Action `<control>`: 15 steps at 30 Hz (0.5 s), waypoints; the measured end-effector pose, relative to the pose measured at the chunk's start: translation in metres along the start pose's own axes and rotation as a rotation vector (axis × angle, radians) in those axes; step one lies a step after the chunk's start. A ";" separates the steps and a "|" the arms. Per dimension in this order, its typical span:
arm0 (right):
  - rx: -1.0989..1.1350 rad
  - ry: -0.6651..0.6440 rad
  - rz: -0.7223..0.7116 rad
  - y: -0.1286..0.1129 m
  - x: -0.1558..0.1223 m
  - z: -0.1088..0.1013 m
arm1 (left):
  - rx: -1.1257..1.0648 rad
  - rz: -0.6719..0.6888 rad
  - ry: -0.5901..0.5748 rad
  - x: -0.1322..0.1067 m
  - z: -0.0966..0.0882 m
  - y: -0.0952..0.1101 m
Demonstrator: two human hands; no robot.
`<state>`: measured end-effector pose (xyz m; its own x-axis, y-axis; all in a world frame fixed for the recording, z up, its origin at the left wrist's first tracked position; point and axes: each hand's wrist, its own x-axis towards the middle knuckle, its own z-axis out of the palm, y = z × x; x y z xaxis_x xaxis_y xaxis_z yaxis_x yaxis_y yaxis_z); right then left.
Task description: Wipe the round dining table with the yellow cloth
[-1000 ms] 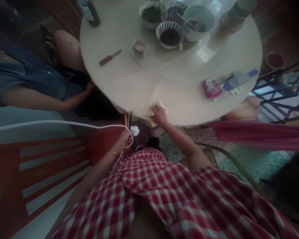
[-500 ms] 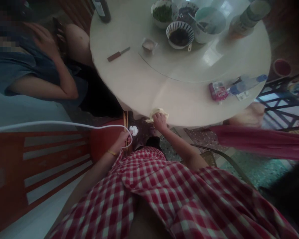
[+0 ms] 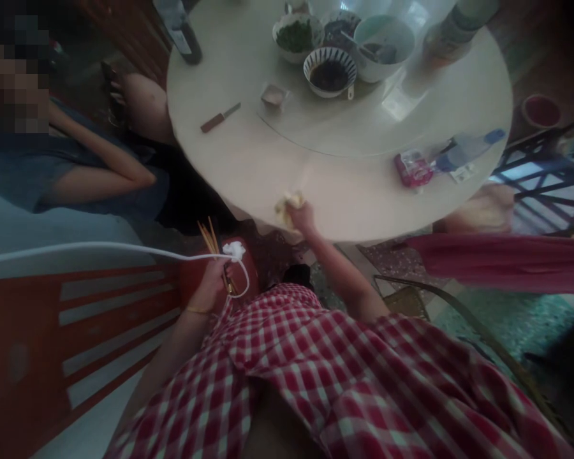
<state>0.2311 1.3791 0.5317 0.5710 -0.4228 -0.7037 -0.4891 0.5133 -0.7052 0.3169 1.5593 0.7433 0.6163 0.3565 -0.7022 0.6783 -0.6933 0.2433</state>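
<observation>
My right hand (image 3: 303, 218) is closed on a crumpled pale yellow cloth (image 3: 283, 209), which lies against the near edge of the round white table (image 3: 358, 191). Lower and to the left, my left hand (image 3: 214, 280) has its fingers wrapped round several chopsticks (image 3: 209, 237) that point up and away. A crumpled white tissue (image 3: 235, 250) shows beside those fingers; whether it is held too I cannot tell. Across the left hand runs a white cable (image 3: 124, 245), which loops down past it.
On the table stand a bowl of greens (image 3: 294, 35), a striped bowl of dark sauce (image 3: 330, 73), a large bowl (image 3: 387, 48), a knife (image 3: 220, 118), a pink packet (image 3: 412, 169) and bottles. A red chair (image 3: 23, 357) is at left. Another person's arm (image 3: 105, 182) is beyond it.
My right hand has slid the cloth slightly left and farther onto the table. My left hand has moved left with the chopsticks, which now fan out. The view has shifted a little.
</observation>
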 end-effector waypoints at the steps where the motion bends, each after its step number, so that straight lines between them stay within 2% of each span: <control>1: -0.065 0.084 0.013 0.001 0.022 -0.019 | -0.020 -0.001 0.010 -0.002 -0.001 0.002; 3: -0.243 0.198 0.037 0.001 0.057 -0.047 | -0.057 -0.022 0.017 -0.006 -0.001 0.005; 5: -0.414 0.185 0.023 -0.001 0.068 -0.050 | -0.062 -0.039 -0.007 -0.010 0.003 0.004; 7: -0.516 0.072 -0.075 -0.005 0.055 -0.026 | -0.059 -0.020 -0.037 -0.012 0.006 0.000; 9: -0.511 -0.075 -0.196 -0.012 0.026 0.010 | -0.045 0.006 -0.073 -0.010 0.007 -0.003; 11: -0.396 -0.186 -0.223 -0.018 -0.005 0.041 | -0.016 0.041 -0.101 -0.007 0.006 -0.003; 13: -0.111 -0.252 -0.037 -0.023 -0.030 0.055 | 0.022 0.096 -0.106 -0.005 0.004 -0.001; 15: 0.320 -0.274 0.202 -0.026 -0.048 0.053 | 0.088 0.156 -0.091 -0.006 0.006 0.003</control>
<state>0.2509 1.4254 0.5880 0.6595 -0.0996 -0.7451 -0.4049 0.7880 -0.4637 0.3127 1.5517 0.7438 0.6695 0.1855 -0.7193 0.5376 -0.7892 0.2969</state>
